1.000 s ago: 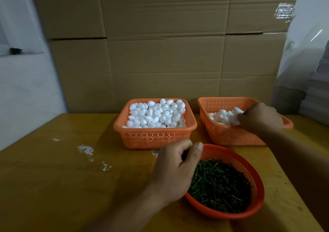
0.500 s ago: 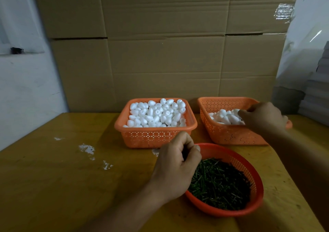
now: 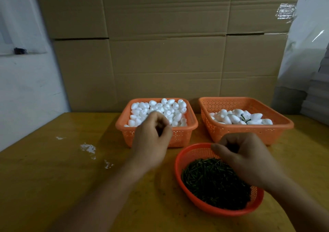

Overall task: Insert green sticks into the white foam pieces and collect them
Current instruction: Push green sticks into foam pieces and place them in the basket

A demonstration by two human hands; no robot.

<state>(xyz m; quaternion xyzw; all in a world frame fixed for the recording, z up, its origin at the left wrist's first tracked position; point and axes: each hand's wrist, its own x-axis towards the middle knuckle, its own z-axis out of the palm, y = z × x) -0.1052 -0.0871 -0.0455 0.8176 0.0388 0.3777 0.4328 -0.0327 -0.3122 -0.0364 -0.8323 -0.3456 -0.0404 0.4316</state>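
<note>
Green sticks [image 3: 213,180] lie heaped in a round red basket [image 3: 188,153] at the near right of a yellow worktop [image 3: 53,178], their long axes pointing every way, none upright. Above the basket's far rim hovers the right hand [image 3: 247,158], back to the camera, fingers [image 3: 219,149] curled with thumb and forefinger tips drawn together; whether they pinch a stick cannot be told. The left hand [image 3: 151,139] reaches forward over the near edge of the left orange basket [image 3: 194,125], which is piled with white foam pieces [image 3: 167,109]; its fingers are bunched and blurred, and any piece in them is hidden. A second orange basket [image 3: 249,132], just right, holds fewer foam pieces [image 3: 236,118] lying on their sides. Cardboard boxes [image 3: 160,53] stand behind.
</note>
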